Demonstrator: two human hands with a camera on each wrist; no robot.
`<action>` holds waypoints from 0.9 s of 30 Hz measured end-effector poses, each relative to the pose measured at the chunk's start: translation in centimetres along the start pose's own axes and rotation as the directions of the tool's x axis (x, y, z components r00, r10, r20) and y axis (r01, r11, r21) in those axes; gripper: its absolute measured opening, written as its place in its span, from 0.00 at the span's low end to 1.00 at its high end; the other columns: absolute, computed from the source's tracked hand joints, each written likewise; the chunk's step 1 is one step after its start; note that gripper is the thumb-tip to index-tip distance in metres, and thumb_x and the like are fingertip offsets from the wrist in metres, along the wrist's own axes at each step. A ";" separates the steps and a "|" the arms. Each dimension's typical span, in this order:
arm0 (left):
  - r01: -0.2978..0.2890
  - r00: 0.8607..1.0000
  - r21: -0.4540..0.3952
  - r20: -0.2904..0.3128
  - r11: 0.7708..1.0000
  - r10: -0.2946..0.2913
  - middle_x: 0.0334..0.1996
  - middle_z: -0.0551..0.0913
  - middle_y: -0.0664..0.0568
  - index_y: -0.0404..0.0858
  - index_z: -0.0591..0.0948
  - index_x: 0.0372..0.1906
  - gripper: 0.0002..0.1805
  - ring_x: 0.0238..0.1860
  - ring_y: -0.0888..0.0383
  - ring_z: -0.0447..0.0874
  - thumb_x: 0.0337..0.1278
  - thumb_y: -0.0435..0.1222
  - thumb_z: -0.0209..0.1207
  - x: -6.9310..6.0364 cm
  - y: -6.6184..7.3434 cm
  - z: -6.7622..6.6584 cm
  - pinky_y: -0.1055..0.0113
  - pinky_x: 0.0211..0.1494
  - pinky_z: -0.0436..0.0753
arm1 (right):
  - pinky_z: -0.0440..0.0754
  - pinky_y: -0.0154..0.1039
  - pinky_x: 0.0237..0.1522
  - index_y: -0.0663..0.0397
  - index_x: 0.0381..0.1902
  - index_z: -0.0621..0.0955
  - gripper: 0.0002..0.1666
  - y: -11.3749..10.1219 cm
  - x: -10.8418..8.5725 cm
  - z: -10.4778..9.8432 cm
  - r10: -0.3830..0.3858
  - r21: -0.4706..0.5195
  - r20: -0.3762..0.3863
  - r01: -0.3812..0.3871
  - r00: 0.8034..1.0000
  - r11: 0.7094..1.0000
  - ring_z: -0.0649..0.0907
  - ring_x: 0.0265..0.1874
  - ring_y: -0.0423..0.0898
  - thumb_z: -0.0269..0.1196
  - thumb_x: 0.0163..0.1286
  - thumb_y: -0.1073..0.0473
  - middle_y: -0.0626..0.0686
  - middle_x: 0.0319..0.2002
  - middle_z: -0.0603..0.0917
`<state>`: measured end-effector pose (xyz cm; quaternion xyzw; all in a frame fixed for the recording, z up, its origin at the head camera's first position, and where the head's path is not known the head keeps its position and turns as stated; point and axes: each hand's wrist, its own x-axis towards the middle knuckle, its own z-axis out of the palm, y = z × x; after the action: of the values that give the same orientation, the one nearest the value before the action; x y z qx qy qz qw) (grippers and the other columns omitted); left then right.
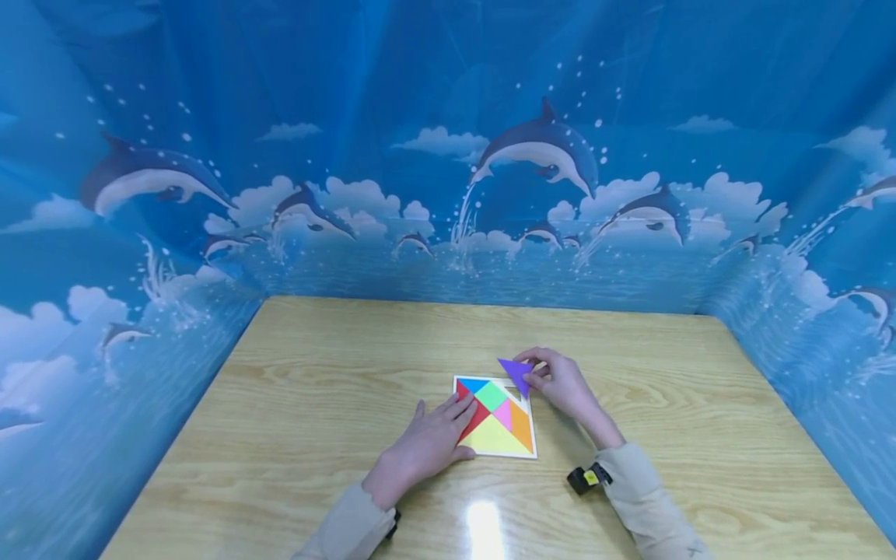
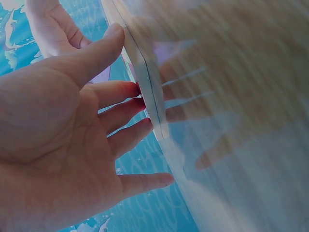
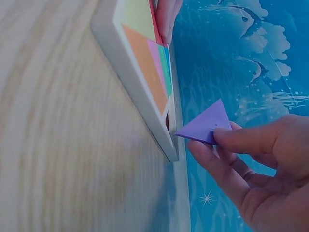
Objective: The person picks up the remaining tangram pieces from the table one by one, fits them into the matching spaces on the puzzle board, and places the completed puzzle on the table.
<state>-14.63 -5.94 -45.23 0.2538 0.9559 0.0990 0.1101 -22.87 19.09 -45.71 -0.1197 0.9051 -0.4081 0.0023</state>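
A white-framed tangram board [image 1: 535,449] lies on the table, filled with coloured pieces except at its far right corner, where a gap shows. My right hand [image 1: 560,383] pinches a purple triangle [image 1: 515,375] between thumb and fingers, just above that corner. In the right wrist view the purple triangle [image 3: 208,122] is held clear of the board's surface, near the gap. My left hand [image 1: 432,442] rests with extended fingers on the board's left side, over the red triangle [image 1: 477,418]. The left wrist view shows the left hand's fingers [image 2: 120,112] straight and spread at the board's edge.
The board stands on a wood-grain table [image 1: 336,373]. Behind and beside the table hangs a blue curtain [image 1: 392,93] printed with dolphins. A black wrist camera [image 1: 586,477] sits at the right sleeve. Light glares off the table's near part.
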 end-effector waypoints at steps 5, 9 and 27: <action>-0.003 1.000 -0.004 -0.004 1.000 0.003 0.79 0.59 0.52 0.41 0.64 0.78 0.40 0.79 0.50 0.55 0.67 0.54 0.60 0.0 0.0 0.0 0.32 0.73 0.60 | 0.87 0.40 0.37 0.59 0.51 0.85 0.17 0.0 -0.1 0.4 0.014 -0.019 0.016 -0.013 1.000 1.000 0.86 0.37 0.49 0.67 0.64 0.73 0.57 0.43 0.85; 0.000 1.000 -0.009 -0.001 1.000 0.000 0.79 0.59 0.52 0.41 0.64 0.78 0.40 0.79 0.50 0.55 0.68 0.54 0.60 0.0 0.0 -0.1 0.32 0.73 0.60 | 0.86 0.39 0.35 0.58 0.50 0.85 0.17 -0.2 -0.2 0.5 0.031 -0.037 0.033 -0.030 0.999 0.999 0.86 0.35 0.47 0.67 0.64 0.72 0.56 0.42 0.85; -0.001 1.000 -0.002 0.001 1.000 0.001 0.79 0.59 0.53 0.42 0.64 0.78 0.40 0.79 0.51 0.55 0.68 0.54 0.60 0.0 0.0 0.0 0.33 0.73 0.61 | 0.84 0.38 0.36 0.58 0.50 0.87 0.16 -0.1 -0.3 0.9 0.096 -0.150 0.080 -0.083 0.992 0.985 0.84 0.33 0.43 0.69 0.63 0.69 0.54 0.40 0.86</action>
<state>-14.66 -5.91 -45.21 0.2542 0.9556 0.1000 0.1107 -22.45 18.46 -46.26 -0.0963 0.9361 -0.3343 0.0511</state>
